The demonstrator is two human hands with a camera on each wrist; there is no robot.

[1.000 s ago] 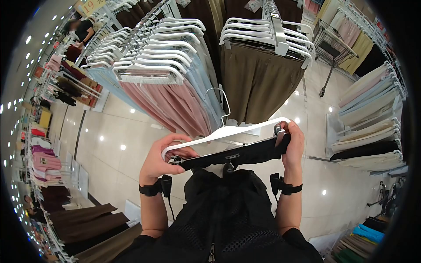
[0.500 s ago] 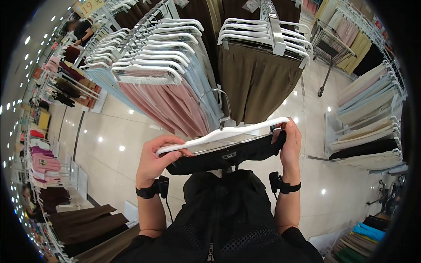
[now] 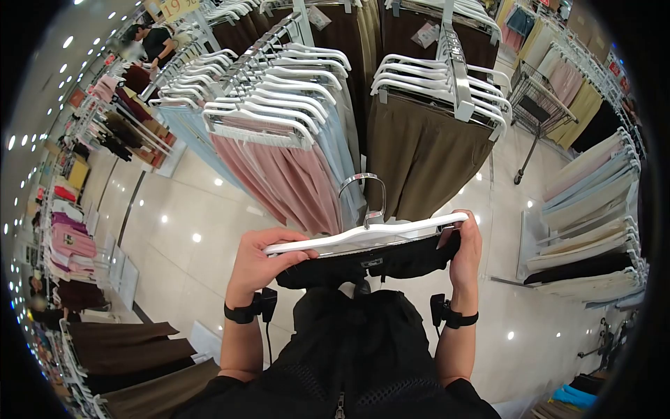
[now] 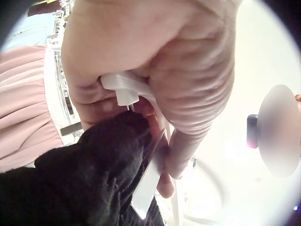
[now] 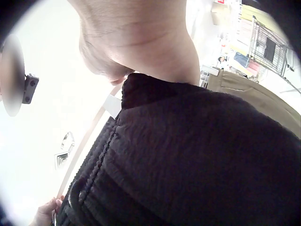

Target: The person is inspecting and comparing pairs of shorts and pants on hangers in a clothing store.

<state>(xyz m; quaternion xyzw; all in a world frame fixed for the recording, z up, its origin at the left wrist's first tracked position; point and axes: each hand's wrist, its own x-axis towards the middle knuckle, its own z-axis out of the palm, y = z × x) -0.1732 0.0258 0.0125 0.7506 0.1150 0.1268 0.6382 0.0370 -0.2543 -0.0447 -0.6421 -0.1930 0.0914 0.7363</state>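
A white hanger [image 3: 370, 230] with a metal hook spans the space between both hands in the head view, a black garment [image 3: 373, 264] hanging from it by its waistband. The left hand [image 3: 262, 260] grips the hanger's left end, thumb along the near side. The right hand [image 3: 466, 251] pinches the other end beside a clip. In the left wrist view, the fingers curl round the white hanger end [image 4: 127, 87] above the black cloth [image 4: 94, 165]. The right wrist view shows black fabric [image 5: 188, 150] below the right hand [image 5: 136, 37]; its fingertips are mostly hidden.
Pink trousers [image 3: 272, 171] and brown trousers [image 3: 419, 153] hang on racks straight ahead. A shopping cart [image 3: 541, 105] stands at the upper right, near more hanging clothes [image 3: 593, 223]. Brown garments [image 3: 132, 349] hang at the lower left. Another person [image 3: 155, 43] is at the upper left.
The racks sit lower and farther right in the head view. The hanger has tilted to nearly level, and its left clip is no longer visible. Both hands keep their hold.
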